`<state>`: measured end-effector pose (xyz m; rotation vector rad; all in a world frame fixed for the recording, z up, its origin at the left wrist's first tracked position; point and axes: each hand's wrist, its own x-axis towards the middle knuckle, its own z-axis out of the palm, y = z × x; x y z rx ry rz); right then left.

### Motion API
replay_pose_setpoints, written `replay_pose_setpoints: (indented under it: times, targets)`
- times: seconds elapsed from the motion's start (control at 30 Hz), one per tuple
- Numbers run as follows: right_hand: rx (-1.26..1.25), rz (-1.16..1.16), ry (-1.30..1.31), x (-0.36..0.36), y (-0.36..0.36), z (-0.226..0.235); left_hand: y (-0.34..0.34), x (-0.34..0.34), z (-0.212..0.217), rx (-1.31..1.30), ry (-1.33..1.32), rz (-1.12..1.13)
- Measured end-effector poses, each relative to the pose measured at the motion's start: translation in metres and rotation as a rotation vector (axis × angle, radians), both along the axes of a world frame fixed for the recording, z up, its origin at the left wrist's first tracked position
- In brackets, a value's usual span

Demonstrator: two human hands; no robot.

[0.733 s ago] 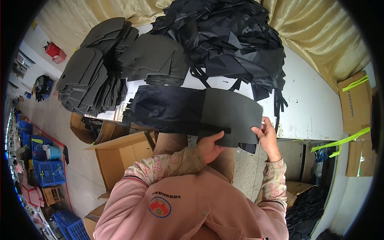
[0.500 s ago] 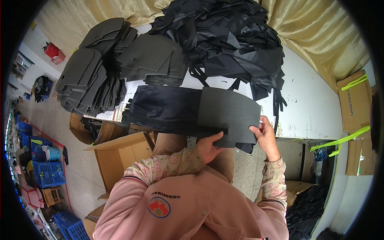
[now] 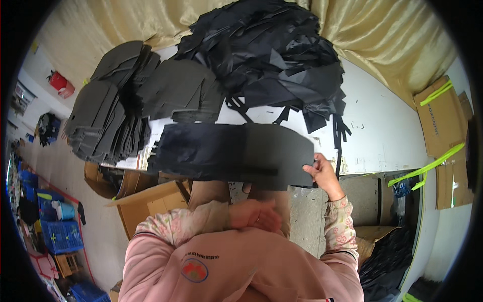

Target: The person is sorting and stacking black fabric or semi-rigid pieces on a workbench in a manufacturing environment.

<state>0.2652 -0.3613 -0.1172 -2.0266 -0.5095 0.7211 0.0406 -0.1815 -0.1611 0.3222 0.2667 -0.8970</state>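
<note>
A dark grey foam sheet [image 3: 286,151] with a curved upper edge lies over the right end of a black fabric piece [image 3: 201,148] at the table's near edge. My right hand [image 3: 326,175] pinches the sheet's right edge, thumb on top and the other fingers partly hidden. A narrow black strip [image 3: 259,171] crosses the lower part of the sheet. Close to my body, off the table, my left hand [image 3: 256,215] is blurred by motion; its fingers look stretched out, and nothing shows in them.
Stacks of cut grey foam pieces [image 3: 100,118] stand at the table's left. A large heap of black fabric pieces [image 3: 266,60] fills the back. Opened cardboard boxes [image 3: 151,204] sit below left, and a bag of black material [image 3: 385,259] below right. Gold curtains [image 3: 382,50] hang behind.
My left hand has let go of the foam sheet's lower edge and drawn back toward my body. My right hand still holds the right edge. The view has shifted slightly.
</note>
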Motion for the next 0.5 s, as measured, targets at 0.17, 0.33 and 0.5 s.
replay_pose_setpoints:
  times: [0.17,0.33,0.5]
  targets:
    - [0.066,-0.02,-0.027,0.049,-0.003,-0.023,0.014,0.032,0.052,1.535,-1.227,0.044]
    - [0.063,-0.213,-0.575,0.153,0.035,-0.051,0.027,0.05,0.001,2.171,-1.369,-0.292]
    - [-0.26,-0.439,-0.527,0.227,0.058,-0.076,0.034,0.06,-0.005,2.19,-1.392,-0.293]
